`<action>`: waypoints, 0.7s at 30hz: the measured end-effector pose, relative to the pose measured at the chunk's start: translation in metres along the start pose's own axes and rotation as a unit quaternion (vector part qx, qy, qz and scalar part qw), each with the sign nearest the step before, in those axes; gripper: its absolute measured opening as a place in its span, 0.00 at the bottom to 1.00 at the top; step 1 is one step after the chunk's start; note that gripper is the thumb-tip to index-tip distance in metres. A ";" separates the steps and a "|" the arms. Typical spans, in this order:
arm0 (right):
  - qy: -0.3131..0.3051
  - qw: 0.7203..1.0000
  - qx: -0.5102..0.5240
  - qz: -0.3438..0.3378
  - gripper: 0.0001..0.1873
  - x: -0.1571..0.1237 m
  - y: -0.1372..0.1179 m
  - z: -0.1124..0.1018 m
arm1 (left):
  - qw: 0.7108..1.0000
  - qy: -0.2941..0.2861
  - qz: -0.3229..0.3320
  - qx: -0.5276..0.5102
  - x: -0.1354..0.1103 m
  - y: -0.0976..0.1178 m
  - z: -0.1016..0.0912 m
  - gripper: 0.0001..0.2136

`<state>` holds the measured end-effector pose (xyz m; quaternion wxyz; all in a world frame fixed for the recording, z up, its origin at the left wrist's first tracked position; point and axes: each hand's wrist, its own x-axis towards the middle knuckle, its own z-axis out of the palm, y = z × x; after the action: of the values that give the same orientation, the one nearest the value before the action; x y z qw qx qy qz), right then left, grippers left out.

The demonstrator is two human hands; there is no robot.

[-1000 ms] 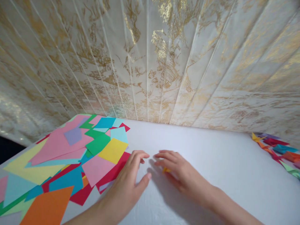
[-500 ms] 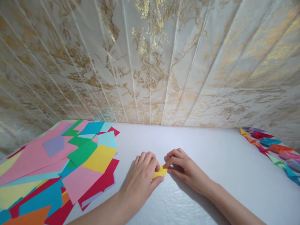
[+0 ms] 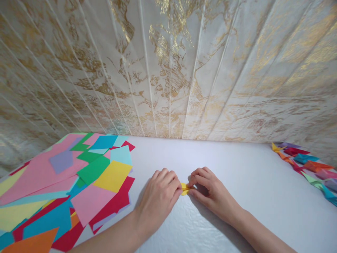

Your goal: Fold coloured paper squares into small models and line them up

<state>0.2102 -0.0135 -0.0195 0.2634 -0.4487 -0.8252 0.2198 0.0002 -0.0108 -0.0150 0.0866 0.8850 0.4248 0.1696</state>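
A small piece of folded yellow paper (image 3: 185, 189) is held between my two hands, just above or on the white table. My left hand (image 3: 163, 189) pinches its left end between thumb and fingers. On the other side, my right hand (image 3: 207, 186) grips the right end with thumb and fingertips. Only the middle of the paper shows, with a crease running across it; both ends are covered by fingers.
Many loose coloured paper sheets (image 3: 92, 202) overlap across the left of the white table (image 3: 168, 154). Several folded paper figures (image 3: 305, 159) lie in rows at the far right. Behind the table hangs a gold-patterned pleated curtain (image 3: 168, 80).
My left thumb has moved up against the fingers, closing on the yellow paper's left end. The paper now shows a crease across its middle. My right hand has shifted slightly right.
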 end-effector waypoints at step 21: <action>0.030 0.997 0.066 0.032 0.08 0.000 -0.008 0.000 | 0.996 0.063 0.001 -0.063 0.000 0.003 0.001 0.06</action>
<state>0.2052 -0.0176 -0.0152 0.3101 -0.4627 -0.7858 0.2688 0.0031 -0.0128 -0.0150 0.1151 0.8658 0.4169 0.2517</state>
